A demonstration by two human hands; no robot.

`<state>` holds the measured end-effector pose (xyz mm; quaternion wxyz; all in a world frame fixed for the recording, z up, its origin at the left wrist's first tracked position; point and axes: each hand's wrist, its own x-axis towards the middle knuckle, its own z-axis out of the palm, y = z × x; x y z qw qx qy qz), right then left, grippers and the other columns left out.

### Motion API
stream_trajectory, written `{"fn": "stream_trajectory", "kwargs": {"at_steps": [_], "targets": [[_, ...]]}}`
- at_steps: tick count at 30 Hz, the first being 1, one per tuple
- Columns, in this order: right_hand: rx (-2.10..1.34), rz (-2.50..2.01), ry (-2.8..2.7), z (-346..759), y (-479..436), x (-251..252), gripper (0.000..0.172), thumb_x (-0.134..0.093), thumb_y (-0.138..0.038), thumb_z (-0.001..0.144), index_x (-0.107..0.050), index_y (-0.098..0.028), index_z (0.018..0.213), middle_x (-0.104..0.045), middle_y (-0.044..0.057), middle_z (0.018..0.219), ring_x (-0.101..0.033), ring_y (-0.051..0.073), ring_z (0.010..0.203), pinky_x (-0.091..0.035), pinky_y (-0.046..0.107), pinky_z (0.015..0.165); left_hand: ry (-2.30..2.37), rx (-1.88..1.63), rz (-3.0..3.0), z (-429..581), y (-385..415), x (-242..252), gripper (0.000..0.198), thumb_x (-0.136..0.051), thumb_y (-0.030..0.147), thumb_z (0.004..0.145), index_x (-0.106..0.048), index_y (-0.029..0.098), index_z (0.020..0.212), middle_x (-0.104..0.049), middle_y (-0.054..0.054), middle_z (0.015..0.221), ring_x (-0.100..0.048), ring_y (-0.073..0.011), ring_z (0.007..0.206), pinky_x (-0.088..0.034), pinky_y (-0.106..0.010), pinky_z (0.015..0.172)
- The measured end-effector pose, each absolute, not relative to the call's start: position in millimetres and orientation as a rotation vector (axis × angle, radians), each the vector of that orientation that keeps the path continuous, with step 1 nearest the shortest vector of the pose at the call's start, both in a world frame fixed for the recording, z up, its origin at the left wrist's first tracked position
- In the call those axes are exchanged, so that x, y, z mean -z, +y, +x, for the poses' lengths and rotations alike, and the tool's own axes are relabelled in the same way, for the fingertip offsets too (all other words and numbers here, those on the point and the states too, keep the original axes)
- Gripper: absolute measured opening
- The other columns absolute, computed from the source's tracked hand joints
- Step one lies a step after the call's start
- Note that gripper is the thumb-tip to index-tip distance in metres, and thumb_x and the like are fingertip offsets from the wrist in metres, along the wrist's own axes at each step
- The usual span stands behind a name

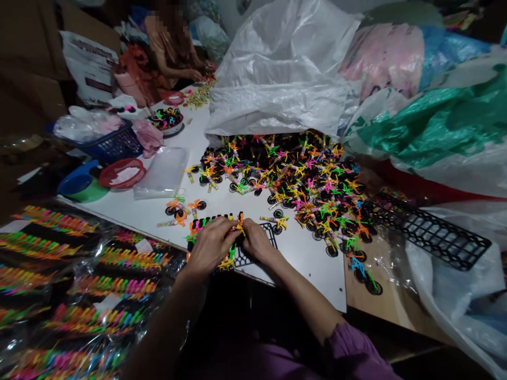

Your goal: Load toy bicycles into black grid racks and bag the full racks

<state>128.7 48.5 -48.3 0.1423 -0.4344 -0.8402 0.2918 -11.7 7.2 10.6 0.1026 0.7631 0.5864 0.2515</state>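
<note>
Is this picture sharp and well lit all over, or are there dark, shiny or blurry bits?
Head view: dim, uneven light, near-black below the white table; pale sheen on the white sack; smeared detail in the packed toys at lower left; left hand and right hand clearer, though slightly soft.

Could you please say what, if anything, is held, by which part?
A small orange toy, in the left hand and right hand; the gripped part is hidden.

white table [303,264]; heaped toy bikes [293,182]; black rack [243,258]; clear plastic sleeves [163,171]; red basket [119,184]
</note>
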Motion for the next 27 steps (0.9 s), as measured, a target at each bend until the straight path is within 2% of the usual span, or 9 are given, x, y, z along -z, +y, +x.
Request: {"fn": "stream_trajectory", "kwargs": {"at_steps": [6,14,18,24,27], "targets": [[-0.788,-1.239,-2.494,135,47,45,0.032,-0.038,-0.006,0.073,-0.047,-0.017,0.101,-0.053,0.006,0.095,-0.052,0.017,0.085,-0.041,0.027,0.074,1.710,-0.754,2.283,-9,9,-8,0.023,-0.049,0.032,0.086,-0.063,0.020,0.100,-0.065,-0.004,0.087,-0.060,-0.0171,0.082,-0.045,-0.028,0.074],[-0.722,-1.233,-2.586,130,51,50,0.025,-0.034,-0.015,0.083,-0.050,-0.018,0.103,-0.054,0.007,0.096,-0.055,0.017,0.080,-0.041,0.026,0.067,1.824,-0.590,2.326,-3,13,-5,0.023,-0.046,0.028,0.087,-0.066,0.017,0.084,-0.062,-0.004,0.076,-0.058,-0.0171,0.074,-0.043,-0.028,0.069],[-0.706,-1.186,-2.579,131,51,50,0.025,-0.037,-0.015,0.083,-0.053,-0.016,0.102,-0.057,0.007,0.094,-0.056,0.017,0.079,-0.041,0.026,0.066,1.948,-0.476,2.339,4,11,-8,0.024,-0.043,0.026,0.088,-0.063,0.017,0.080,-0.059,-0.004,0.074,-0.057,-0.0181,0.072,-0.042,-0.030,0.068],[-0.943,-0.947,-2.708,141,101,31,0.021,-0.050,-0.016,0.079,-0.061,-0.017,0.097,-0.063,0.004,0.092,-0.057,0.015,0.083,-0.043,0.023,0.073,1.969,-0.530,2.262,8,5,-7,0.024,-0.042,0.027,0.087,-0.062,0.017,0.079,-0.061,-0.004,0.076,-0.058,-0.0199,0.075,-0.042,-0.033,0.071],[-0.536,-1.301,-2.619,133,144,18,0.027,-0.045,-0.014,0.083,-0.058,-0.013,0.106,-0.058,0.012,0.107,-0.055,0.020,0.095,-0.042,0.029,0.081,1.895,-0.769,2.028,-2,4,-17,0.024,-0.049,0.036,0.084,-0.065,0.018,0.088,-0.065,-0.003,0.084,-0.060,-0.0176,0.078,-0.044,-0.030,0.073]]}}
